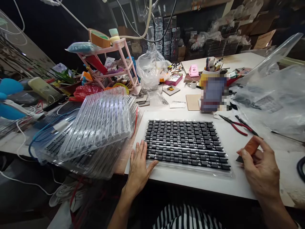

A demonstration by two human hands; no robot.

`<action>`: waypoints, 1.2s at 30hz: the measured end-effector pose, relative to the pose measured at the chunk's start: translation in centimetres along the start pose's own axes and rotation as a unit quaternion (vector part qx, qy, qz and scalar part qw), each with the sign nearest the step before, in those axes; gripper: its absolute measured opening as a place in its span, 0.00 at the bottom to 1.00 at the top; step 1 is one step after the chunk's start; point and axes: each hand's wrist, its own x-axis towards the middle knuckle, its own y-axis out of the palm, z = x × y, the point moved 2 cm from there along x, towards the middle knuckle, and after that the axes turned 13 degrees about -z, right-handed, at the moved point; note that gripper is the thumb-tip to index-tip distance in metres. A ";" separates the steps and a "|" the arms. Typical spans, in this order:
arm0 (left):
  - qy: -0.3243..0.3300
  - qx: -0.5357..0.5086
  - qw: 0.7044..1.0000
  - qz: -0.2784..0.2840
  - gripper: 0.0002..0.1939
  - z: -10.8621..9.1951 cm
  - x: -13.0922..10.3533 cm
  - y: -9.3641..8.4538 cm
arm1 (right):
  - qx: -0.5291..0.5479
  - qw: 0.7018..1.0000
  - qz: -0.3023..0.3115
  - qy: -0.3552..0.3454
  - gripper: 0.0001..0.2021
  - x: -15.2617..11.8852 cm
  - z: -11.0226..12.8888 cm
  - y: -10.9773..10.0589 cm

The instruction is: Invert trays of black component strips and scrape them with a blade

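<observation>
Right now my left hand lies flat and released, palm down, at the near edge of the white table. Its fingers are spread and point away from me, the fingertips touching the left end of the clear tray of black chips; the thumb angles along the tray's near-left corner. The forearm comes up from below the table edge, nearly straight.

My right hand sits near the table's near-right edge, just right of the tray and apart from it. It is turned back-up with the wrist bent inward, thumb and fingers pinched on a small orange-brown block that sticks up and tilts to the right above the knuckles. A dark bit shows under the thumb tip; I cannot tell what it is.

The tray lies flat in the middle of the near part of the table, its rows of chips running left to right. White marks show on the chips, but they are too small for me to read. Red-handled pliers lie beyond the right hand, toward the far right of the tray. A stack of clear trays leans off the table's left edge. I find no legible brand or label anywhere.
</observation>
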 end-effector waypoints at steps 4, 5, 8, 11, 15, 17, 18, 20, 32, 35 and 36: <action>-0.001 -0.033 0.999 -0.001 0.38 0.0 0.2 -0.2 | 0.061 0.997 0.027 0.049 0.44 0.3 -0.8 0.3; -0.004 -0.041 0.999 -0.004 0.39 -0.1 0.2 -0.2 | 0.073 0.996 0.019 0.052 0.44 0.3 -0.7 0.3; -0.015 -0.060 0.998 -0.005 0.39 -0.5 0.1 -0.5 | 0.120 0.991 -0.025 0.049 0.43 0.5 0.3 0.0; -0.046 -0.091 0.995 0.004 0.38 -1.0 -0.1 -0.9 | 0.179 0.982 -0.013 0.052 0.38 0.6 2.8 0.0; -0.081 -0.106 0.991 -0.021 0.31 -1.3 0.8 -1.0 | 0.269 0.941 0.202 0.036 0.36 0.0 8.8 1.9; -0.059 -0.088 0.994 -0.032 0.29 -1.6 1.7 -0.8 | 0.294 0.896 0.331 0.036 0.36 -0.8 12.0 3.9; -0.043 -0.076 0.996 -0.034 0.29 -1.8 2.0 -0.6 | 0.302 0.872 0.383 0.030 0.36 -1.3 13.5 5.1; -0.018 -0.049 0.998 -0.033 0.29 -2.1 2.5 -0.2 | 0.310 0.832 0.460 0.016 0.34 -2.4 15.9 7.8; 0.012 0.010 0.999 -0.034 0.32 -2.2 2.2 0.7 | 0.300 0.783 0.537 0.090 0.21 -6.8 17.6 18.9; 0.012 0.013 0.999 -0.033 0.32 -2.2 2.2 0.7 | 0.300 0.788 0.531 0.086 0.20 -7.1 17.4 19.1; 0.013 0.014 0.999 -0.035 0.32 -2.2 2.2 0.7 | 0.299 0.790 0.529 0.082 0.20 -7.1 17.4 19.1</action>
